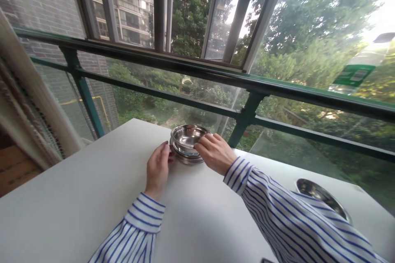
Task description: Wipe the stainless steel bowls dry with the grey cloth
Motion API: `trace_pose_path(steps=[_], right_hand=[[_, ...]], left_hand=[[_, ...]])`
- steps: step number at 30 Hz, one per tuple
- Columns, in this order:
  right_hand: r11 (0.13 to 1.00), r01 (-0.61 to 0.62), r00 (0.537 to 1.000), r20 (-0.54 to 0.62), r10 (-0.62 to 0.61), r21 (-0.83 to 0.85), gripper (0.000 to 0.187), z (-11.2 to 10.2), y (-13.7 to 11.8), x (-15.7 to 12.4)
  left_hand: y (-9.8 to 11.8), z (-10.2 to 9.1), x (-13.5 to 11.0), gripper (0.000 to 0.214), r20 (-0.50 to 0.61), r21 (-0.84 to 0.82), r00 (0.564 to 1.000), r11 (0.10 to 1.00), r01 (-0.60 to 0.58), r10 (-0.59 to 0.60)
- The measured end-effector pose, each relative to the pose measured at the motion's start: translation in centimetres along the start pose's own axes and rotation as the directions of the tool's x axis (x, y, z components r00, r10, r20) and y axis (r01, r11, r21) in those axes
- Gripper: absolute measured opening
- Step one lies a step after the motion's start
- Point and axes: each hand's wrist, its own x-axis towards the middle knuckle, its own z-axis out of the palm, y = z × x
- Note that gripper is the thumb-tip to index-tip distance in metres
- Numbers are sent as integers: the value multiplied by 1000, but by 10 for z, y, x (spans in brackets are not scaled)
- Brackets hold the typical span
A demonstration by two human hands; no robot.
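Steel bowl [184,134] pinched, right hand [216,153] (palm down).

No txt legible (btl label [353,74] too blurry).

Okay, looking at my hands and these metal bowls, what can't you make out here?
In the head view:
Right-side bowl: near part hidden by the right sleeve.
Dark object, bottom edge: cut off by the frame.
Bottle label: print too small and blurred.
Bowl stack: count unclear; rims overlap and the right hand covers part.
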Motion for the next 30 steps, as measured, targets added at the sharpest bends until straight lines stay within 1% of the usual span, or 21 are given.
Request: trace_pose_path(steps=[2, 4, 8, 11, 13, 17, 19, 21, 23, 24, 26, 27, 28, 29, 30], right_hand=[[994, 101, 992, -76, -104, -49, 28, -2, -2, -8], [981, 171, 973, -141, -183, -92, 27, -3, -5, -16], [955, 267, 933, -214, -289, -129, 20, -4, -6, -28], [955, 284, 921, -252, -297, -86, 15, -6, -5, -36], [958, 279, 919, -270, -287, -68, 14, -6, -3, -41], [957, 262, 908, -304, -289, -127, 10, -5, -2, -50], [962, 237, 912, -309, -268, -135, 9, -6, -1, -56], [970, 215, 929, -282, -239, -114, 10, -8, 1, -63], [981, 184, 952, -239, -193, -60, 14, -14, 4, -72], [989, 148, 964, -222, -149, -22, 17, -17, 6, -77], [997, 11, 980, -200, 4, 72, 21, -25, 10, -86], [988, -85, 975, -193, 108, 125, 23, -29, 13, -90], [964, -192, 956, -186, 226, 185, 23, -33, 16, -93], [913, -309, 920, -161, 358, 264, 24, -35, 18, -96], [836, -420, 867, -115, 484, 353, 25, -37, 21, -99]], left_hand=[[6, 0, -1, 42, 85, -98, 995, 993, 66, -58], [12, -1, -1, 40, 166, -168, 979, 974, 149, -121], [19, -3, -3, 35, 290, -219, 930, 930, 294, -225], [20, -3, -5, 36, 343, -244, 903, 903, 354, -261], [20, -2, -7, 35, 353, -258, 894, 890, 376, -275], [21, 1, -11, 28, 361, -285, 889, 875, 392, -280], [21, 3, -13, 25, 370, -283, 883, 870, 404, -290], [20, 4, -15, 24, 377, -276, 875, 865, 419, -303], [19, 5, -17, 24, 377, -273, 873, 863, 425, -310], [19, 6, -18, 25, 374, -272, 874, 864, 423, -310], [20, 7, -20, 26, 368, -265, 878, 870, 415, -307], [20, 8, -22, 27, 369, -259, 878, 874, 411, -304], [20, 9, -24, 27, 374, -251, 877, 878, 408, -301], [21, 10, -26, 27, 384, -241, 873, 881, 408, -299], [21, 11, -29, 26, 396, -231, 868, 883, 409, -298]])
